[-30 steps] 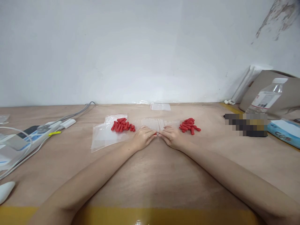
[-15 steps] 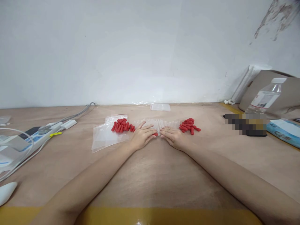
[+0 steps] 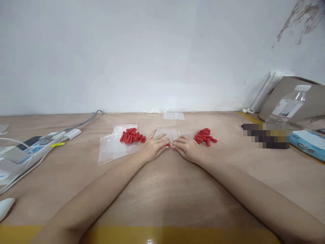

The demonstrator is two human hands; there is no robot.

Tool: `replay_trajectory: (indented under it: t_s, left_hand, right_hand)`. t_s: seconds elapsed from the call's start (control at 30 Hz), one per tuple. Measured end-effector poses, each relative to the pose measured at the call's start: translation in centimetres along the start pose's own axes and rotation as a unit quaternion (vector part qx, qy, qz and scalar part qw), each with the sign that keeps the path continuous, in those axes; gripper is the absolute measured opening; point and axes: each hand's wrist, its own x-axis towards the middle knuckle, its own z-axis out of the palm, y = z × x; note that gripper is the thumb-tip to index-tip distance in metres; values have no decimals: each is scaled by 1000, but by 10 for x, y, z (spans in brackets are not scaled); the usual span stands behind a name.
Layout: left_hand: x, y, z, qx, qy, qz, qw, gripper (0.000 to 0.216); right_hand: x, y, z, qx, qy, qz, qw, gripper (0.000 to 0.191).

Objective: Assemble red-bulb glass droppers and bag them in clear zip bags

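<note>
My left hand [image 3: 153,147] and my right hand [image 3: 186,148] meet fingertip to fingertip at the middle of the table. Between them they pinch one small red piece joined to a clear tube. Just behind the fingers lies a row of clear plastic tubes [image 3: 177,133]. A heap of red caps [image 3: 132,136] lies to the left, partly on an open clear zip bag [image 3: 111,149]. A second heap of red caps [image 3: 204,136] lies to the right of my right hand.
A small clear bag [image 3: 173,116] lies near the wall. At the left are a white power strip [image 3: 38,147], cables and a white object [image 3: 5,206]. At the right stand a water bottle [image 3: 289,105], a cardboard box [image 3: 291,98], a blue pack [image 3: 308,143].
My left hand's fingers have stretched forward over the tube row, while both hands stay together at the same spot. Nothing else on the table has moved.
</note>
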Motion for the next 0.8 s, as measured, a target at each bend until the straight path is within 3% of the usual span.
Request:
replay_trajectory:
  t_s: [0.13,0.23,0.33,0.43,0.6,0.8]
  left_hand:
    - [-5,-3,-2,23,-21,-110,993,58]
    - [-8,-5,-1,23,-63,-139,988,49]
    - [-8,-6,0,24,-85,-137,987,42]
    - [-8,-6,-1,29,-85,-141,986,39]
    - [-9,-6,-1,25,-86,-146,985,39]
    - [-7,-4,-1,15,-88,-158,983,38]
  right_hand:
    - [4,11,-17,-26,39,181,982,26]
    - [15,22,-24,60,10,333,941,23]
    - [32,24,-21,98,-40,415,904,27]
    - [48,20,-6,75,-56,425,900,37]
    - [66,12,19,33,-74,369,926,25]
    - [64,5,30,-4,-102,365,925,20]
